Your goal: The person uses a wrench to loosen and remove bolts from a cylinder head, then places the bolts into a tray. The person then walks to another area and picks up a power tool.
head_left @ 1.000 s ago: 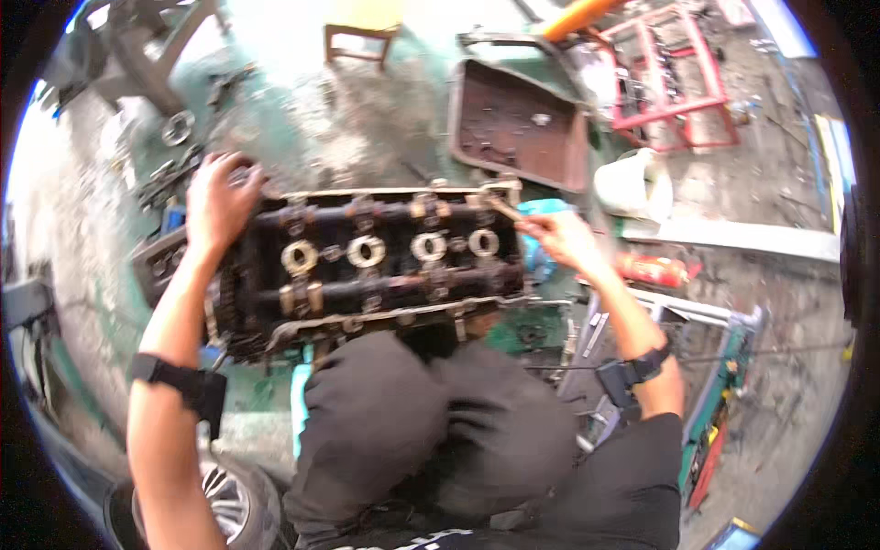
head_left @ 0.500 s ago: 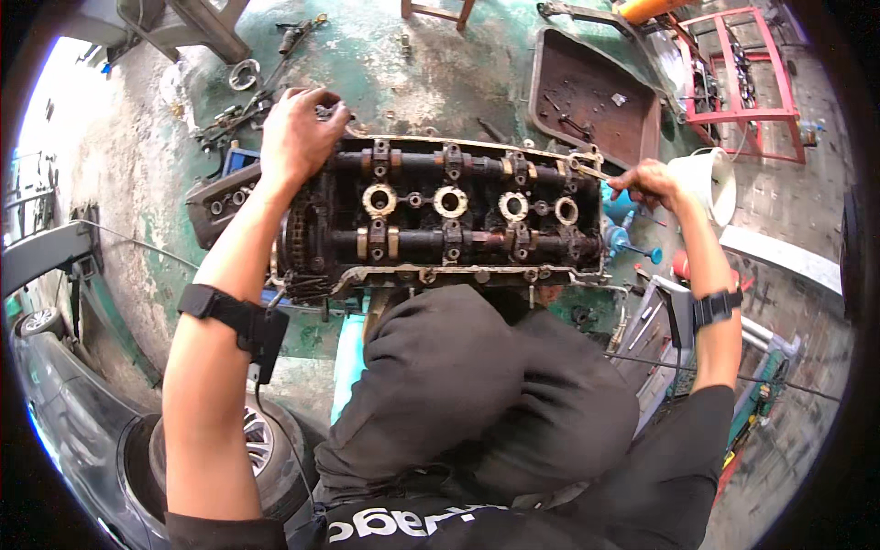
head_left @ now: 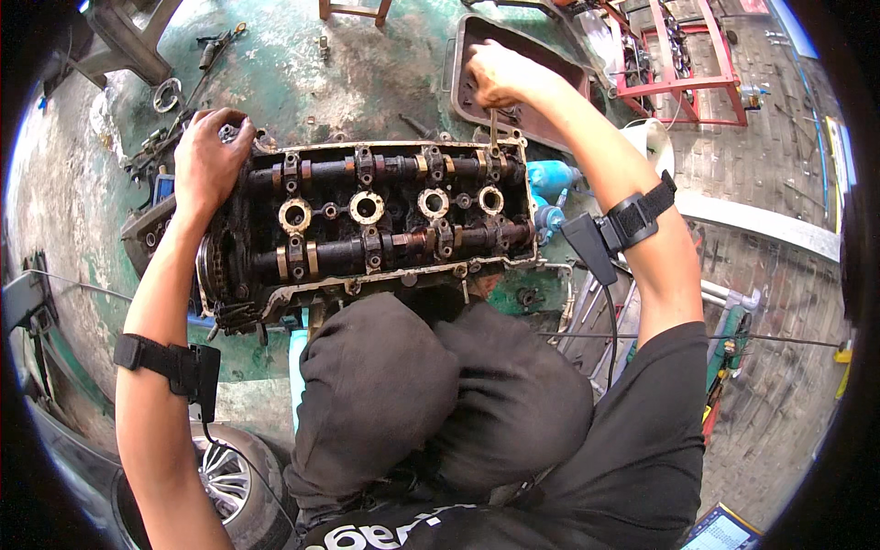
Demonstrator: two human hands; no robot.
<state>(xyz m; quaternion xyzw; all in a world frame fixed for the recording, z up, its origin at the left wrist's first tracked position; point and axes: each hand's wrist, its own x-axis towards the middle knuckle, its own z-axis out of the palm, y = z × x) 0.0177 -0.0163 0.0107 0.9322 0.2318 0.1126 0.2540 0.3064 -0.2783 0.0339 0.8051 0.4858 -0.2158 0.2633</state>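
A greasy engine cylinder head (head_left: 331, 209) lies across in front of my knees, with two dark camshafts and a row of pale round rings showing. My left hand (head_left: 211, 158) is closed around its far left corner, thumb and fingers curled over a dark metal part there. Beyond the far right corner, my right hand (head_left: 500, 78) grips a wrench (head_left: 493, 130) that points away from me. The wrench's near end sits at the right end of the far camshaft. Most of its handle is hidden under my fingers.
Behind my right hand is a brown metal tray (head_left: 573, 73). A red frame (head_left: 683, 82) and a white bucket (head_left: 653, 142) stand to the right. A blue tool (head_left: 550, 179) lies against the head's right end. At lower left is a wheel (head_left: 225, 477).
My right hand has swung the wrench from pointing right to pointing away from me. My left hand stays on the corner. The whole view has shifted, so the head appears further left.
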